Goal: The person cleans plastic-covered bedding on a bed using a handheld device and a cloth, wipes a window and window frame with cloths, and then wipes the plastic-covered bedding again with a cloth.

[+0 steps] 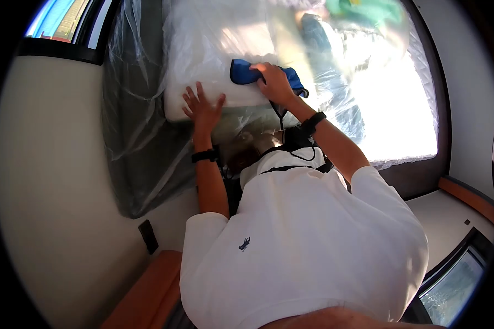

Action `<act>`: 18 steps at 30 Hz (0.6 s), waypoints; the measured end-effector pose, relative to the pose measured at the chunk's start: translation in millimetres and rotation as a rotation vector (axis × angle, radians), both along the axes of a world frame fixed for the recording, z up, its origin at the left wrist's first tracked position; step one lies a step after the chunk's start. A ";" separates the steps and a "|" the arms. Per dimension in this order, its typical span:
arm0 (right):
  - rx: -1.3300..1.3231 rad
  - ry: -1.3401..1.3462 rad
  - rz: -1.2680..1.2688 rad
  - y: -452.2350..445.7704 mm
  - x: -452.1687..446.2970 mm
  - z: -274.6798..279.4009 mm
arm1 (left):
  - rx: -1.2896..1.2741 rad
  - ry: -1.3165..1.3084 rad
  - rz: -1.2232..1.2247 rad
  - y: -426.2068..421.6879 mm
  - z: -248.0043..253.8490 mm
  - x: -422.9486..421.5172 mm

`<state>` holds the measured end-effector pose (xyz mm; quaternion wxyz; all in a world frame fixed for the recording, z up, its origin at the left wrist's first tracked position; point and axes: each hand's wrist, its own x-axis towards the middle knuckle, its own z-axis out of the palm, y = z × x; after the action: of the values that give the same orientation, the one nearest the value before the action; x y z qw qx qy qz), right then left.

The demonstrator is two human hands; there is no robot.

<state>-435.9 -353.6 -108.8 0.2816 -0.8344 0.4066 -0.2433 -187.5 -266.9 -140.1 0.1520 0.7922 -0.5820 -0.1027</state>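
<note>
Blue, black-edged cloth [245, 72]: flat on the plastic-covered white mattress [225, 41], near its close edge, your right hand [274, 82] curled over it, any pinch impossible to tell. Your left hand [204, 109]: fingers spread on the mattress edge, beside loose clear plastic [134, 137]. Beyond: blurred green fabric [368, 16], pale walls [44, 137], window [57, 19] at upper left.

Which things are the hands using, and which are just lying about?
In use:
- blue cloth with dark edging, in the right hand
- plastic-covered mattress, under the spread left hand

Probably just there:
- green thing at the far side, too blurry to name
- window, lower right
</note>
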 end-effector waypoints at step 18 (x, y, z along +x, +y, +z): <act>0.142 0.135 -0.533 -46.8 -105.5 -89.9 | 0.045 0.122 0.059 3.4 -0.2 6.9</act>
<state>-541.4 -400.4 -198.7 0.2377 -0.6905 0.6456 -0.2235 -180.6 -263.5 -140.3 0.1721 0.8045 -0.5458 -0.1592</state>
